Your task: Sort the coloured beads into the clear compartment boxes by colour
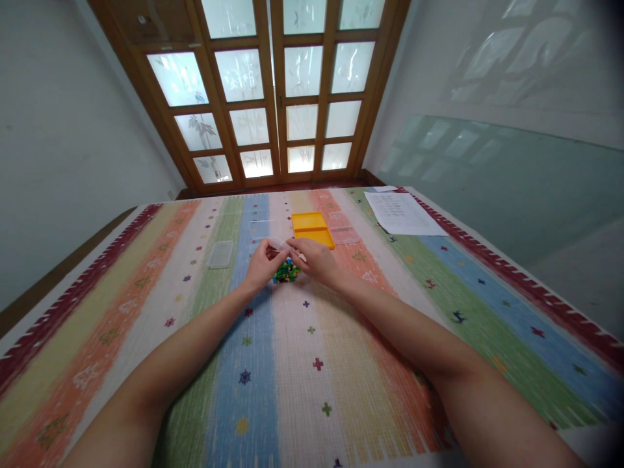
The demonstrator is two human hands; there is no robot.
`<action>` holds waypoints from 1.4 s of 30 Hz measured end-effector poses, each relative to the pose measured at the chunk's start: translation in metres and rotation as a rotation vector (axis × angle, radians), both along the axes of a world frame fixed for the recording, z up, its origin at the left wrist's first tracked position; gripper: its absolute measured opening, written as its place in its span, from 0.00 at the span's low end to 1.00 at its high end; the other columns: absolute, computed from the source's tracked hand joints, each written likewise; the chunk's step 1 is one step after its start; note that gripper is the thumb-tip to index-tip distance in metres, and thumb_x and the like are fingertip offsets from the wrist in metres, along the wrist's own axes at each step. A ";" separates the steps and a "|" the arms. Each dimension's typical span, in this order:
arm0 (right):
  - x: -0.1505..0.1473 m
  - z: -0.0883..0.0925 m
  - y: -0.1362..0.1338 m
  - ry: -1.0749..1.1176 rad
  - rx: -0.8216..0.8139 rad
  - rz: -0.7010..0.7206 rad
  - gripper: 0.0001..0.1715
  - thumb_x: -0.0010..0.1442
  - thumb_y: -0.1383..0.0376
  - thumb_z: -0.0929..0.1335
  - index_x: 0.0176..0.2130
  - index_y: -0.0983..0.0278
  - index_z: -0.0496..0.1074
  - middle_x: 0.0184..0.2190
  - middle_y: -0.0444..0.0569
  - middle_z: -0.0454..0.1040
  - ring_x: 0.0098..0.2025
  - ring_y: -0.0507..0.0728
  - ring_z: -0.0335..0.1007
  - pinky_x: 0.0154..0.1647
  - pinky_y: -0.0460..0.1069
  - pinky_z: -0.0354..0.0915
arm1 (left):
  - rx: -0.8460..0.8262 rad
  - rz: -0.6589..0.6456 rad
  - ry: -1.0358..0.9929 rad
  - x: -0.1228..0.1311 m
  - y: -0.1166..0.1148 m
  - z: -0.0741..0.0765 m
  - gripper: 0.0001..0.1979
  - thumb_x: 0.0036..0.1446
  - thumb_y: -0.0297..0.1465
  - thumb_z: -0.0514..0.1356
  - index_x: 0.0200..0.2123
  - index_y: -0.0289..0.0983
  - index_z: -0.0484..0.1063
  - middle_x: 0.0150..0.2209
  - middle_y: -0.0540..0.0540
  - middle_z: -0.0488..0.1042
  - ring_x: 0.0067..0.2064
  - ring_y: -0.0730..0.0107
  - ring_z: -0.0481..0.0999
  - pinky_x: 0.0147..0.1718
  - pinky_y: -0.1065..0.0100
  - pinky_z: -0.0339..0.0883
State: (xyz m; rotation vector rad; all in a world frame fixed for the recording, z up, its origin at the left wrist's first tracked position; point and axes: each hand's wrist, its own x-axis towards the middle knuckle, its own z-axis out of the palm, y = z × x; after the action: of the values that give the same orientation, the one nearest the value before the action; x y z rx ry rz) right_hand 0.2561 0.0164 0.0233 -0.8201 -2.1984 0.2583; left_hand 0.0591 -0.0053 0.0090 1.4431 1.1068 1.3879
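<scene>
Left hand [262, 265] and right hand [316, 261] together grip a piece of clear plastic [278, 245] beside a heap of multicolored bits [285, 272] on the striped surface [292, 344]. Farther off lies a yellow tray [309, 221], clear tray [344, 229] to its right; a clear box [220, 254] sits left, printed paper [403, 214] far right.

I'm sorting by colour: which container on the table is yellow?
The yellow container, just beyond the right hand; the left container and right container are see-through.
</scene>
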 end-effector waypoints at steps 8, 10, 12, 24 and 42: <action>-0.003 -0.008 0.002 -0.003 -0.001 -0.086 0.21 0.71 0.66 0.62 0.59 0.64 0.72 0.50 0.59 0.79 0.49 0.64 0.76 0.53 0.57 0.70 | 0.010 0.095 0.103 0.008 -0.012 -0.002 0.16 0.56 0.45 0.70 0.34 0.42 0.69 0.33 0.48 0.76 0.35 0.64 0.77 0.36 0.64 0.69; 0.001 -0.006 0.006 0.061 -0.036 -0.131 0.21 0.71 0.66 0.61 0.59 0.62 0.73 0.49 0.57 0.79 0.49 0.63 0.76 0.53 0.57 0.70 | 0.022 0.011 0.073 0.009 -0.014 0.000 0.15 0.57 0.44 0.69 0.37 0.42 0.71 0.37 0.47 0.77 0.38 0.63 0.78 0.39 0.64 0.71; 0.006 -0.001 0.011 0.132 -0.087 -0.137 0.20 0.72 0.64 0.60 0.58 0.62 0.73 0.49 0.55 0.80 0.48 0.62 0.76 0.51 0.55 0.69 | 0.028 -0.080 0.062 0.009 -0.015 0.002 0.14 0.57 0.42 0.69 0.40 0.42 0.73 0.40 0.46 0.78 0.42 0.63 0.79 0.43 0.64 0.72; 0.017 0.005 0.025 0.429 -0.367 -0.056 0.21 0.71 0.50 0.63 0.50 0.61 0.75 0.35 0.47 0.77 0.31 0.56 0.73 0.35 0.50 0.69 | -0.103 -0.214 -0.121 0.010 -0.010 -0.001 0.29 0.46 0.27 0.63 0.55 0.44 0.71 0.48 0.47 0.79 0.46 0.64 0.79 0.45 0.65 0.72; 0.022 0.006 0.035 0.529 -0.534 -0.011 0.25 0.66 0.41 0.66 0.41 0.60 0.74 0.32 0.46 0.75 0.30 0.55 0.71 0.32 0.50 0.69 | 0.267 -0.144 0.765 -0.006 -0.017 0.020 0.38 0.63 0.30 0.60 0.74 0.48 0.54 0.64 0.41 0.66 0.54 0.61 0.75 0.55 0.59 0.71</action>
State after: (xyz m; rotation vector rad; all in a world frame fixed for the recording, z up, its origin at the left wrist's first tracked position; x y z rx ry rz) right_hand 0.2777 0.0513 0.0291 -0.9137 -1.6356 0.9697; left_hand 0.0534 -0.0226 0.0288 2.3055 1.2593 0.9065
